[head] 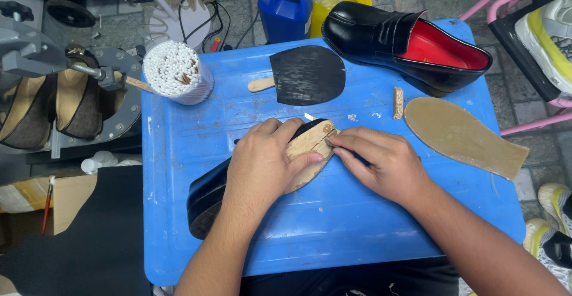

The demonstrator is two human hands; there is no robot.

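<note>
**Upturned shoe held sole-up at mid-table, both hands on its forepart**

The blue plastic table [369, 224] carries a black leather shoe with a bare tan sole [301, 153], lying bottom-up near the centre. Its long axis runs diagonally: heel toward the near-left edge, toe toward the far right. The heel end lies well inside the left rim; bare surface remains open in front of the shoe and along the near-right part of the table.

The left hand [262, 162] lies palm-down across the sole, fingers curled over the far edge, pressing it in place. The right hand [381, 162] is pinched at the toe tip, thumb and forefinger closed on the sole's edge; whether a small tool sits between them cannot be made out.

The exposed sole looks rough and fibrous, pale brown, rounded at the toe. Beyond it lies a black fan-shaped rubber sole piece [307, 75] beside a flat wooden stick [261, 84]. A glossy black loafer with red lining [405, 49] stands at the far-right corner. A flat tan insole board [462, 138] overhangs the right edge, with a small cork-like block [398, 103] just beside it. A tub of white cotton swabs [177, 72] sits on the far-left corner.
</note>
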